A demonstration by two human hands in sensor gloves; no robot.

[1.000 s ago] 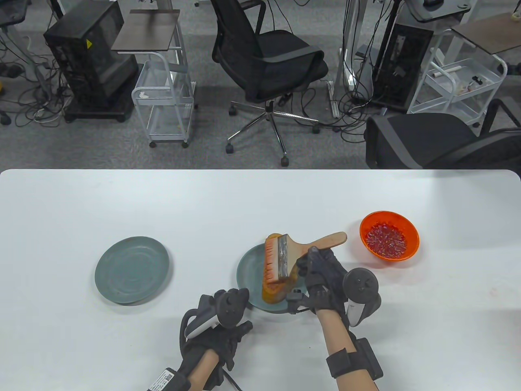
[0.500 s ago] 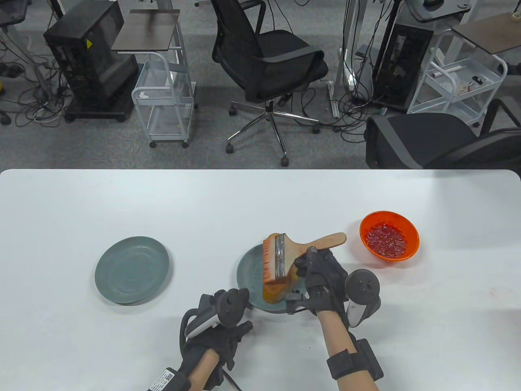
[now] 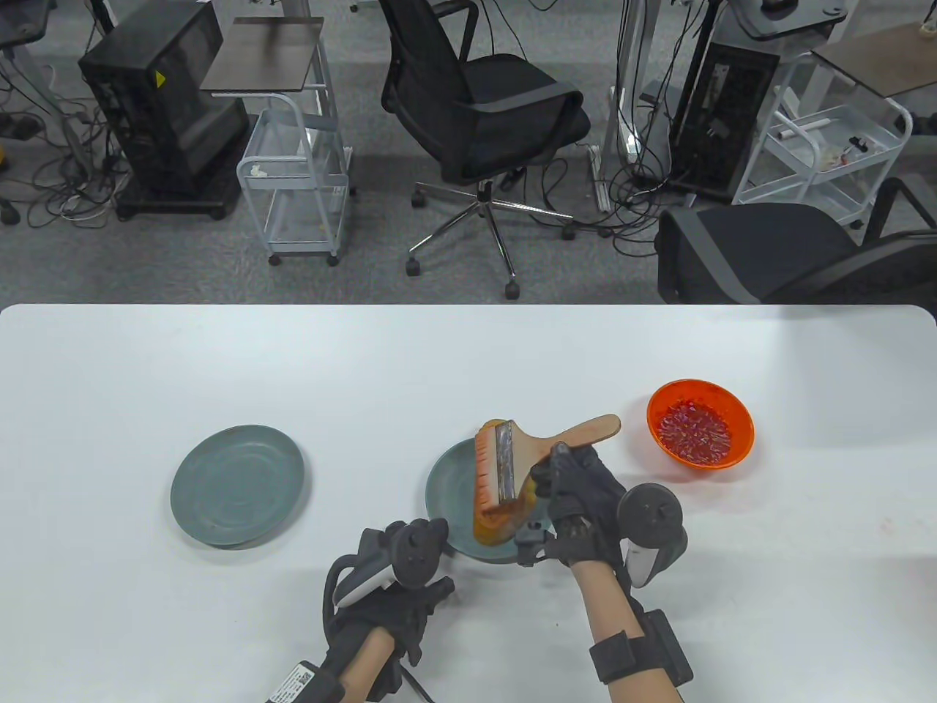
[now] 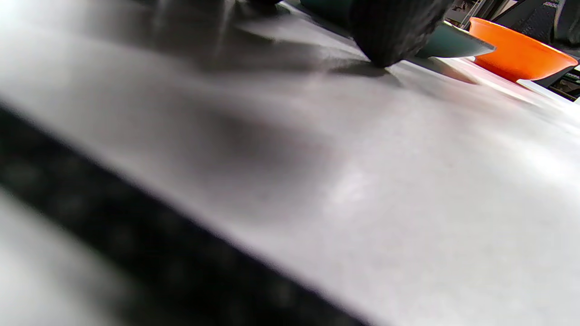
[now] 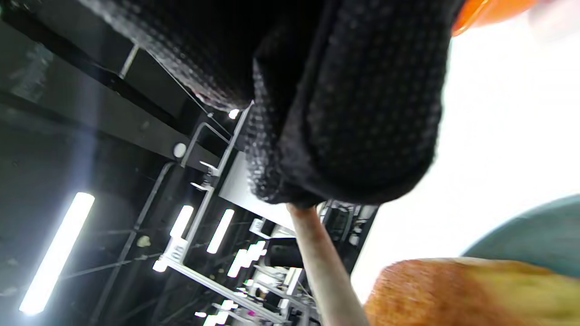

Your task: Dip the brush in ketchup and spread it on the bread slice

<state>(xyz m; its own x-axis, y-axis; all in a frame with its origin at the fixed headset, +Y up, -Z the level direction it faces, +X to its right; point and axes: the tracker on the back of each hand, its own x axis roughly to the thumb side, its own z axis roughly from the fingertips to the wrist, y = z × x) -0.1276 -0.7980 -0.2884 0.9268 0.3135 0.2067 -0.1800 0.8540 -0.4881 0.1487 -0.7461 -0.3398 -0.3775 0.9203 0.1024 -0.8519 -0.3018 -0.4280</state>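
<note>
The right hand (image 3: 578, 498) is closed around the wooden handle of the brush (image 3: 512, 465), the gloved fingers (image 3: 560, 469) wrapped over the shaft just behind the metal ferrule, while the free end of the handle is seen pointing up and to the right toward the orange bowl (image 3: 700, 430). The brush head is held directly left of that hand, with its orange-stained bristles laid down on the bread slice (image 3: 494, 523). The slice is carried on the nearer grey-green plate (image 3: 446, 491), immediately left of the right hand and partly covered by the brush. In the right wrist view the browned crust of the bread slice (image 5: 435, 290) is shown at the bottom edge, with the plate rim (image 5: 539, 235) beyond it and the gloved fingers (image 5: 353, 113) filling the top.

The left hand (image 3: 395, 586) is rested on the worktop (image 3: 146, 366) at the near-left edge of the same plate; whether its fingers are spread or curled cannot be told, as the tracker hides them. In the left wrist view a gloved fingertip (image 4: 394, 31) is pressed on the worktop beside the plate rim.

The ketchup (image 3: 692, 428) is held in the orange bowl, standing to the right of the right hand and apart from it. A second grey-green plate (image 3: 237, 485) is set well to the left.
</note>
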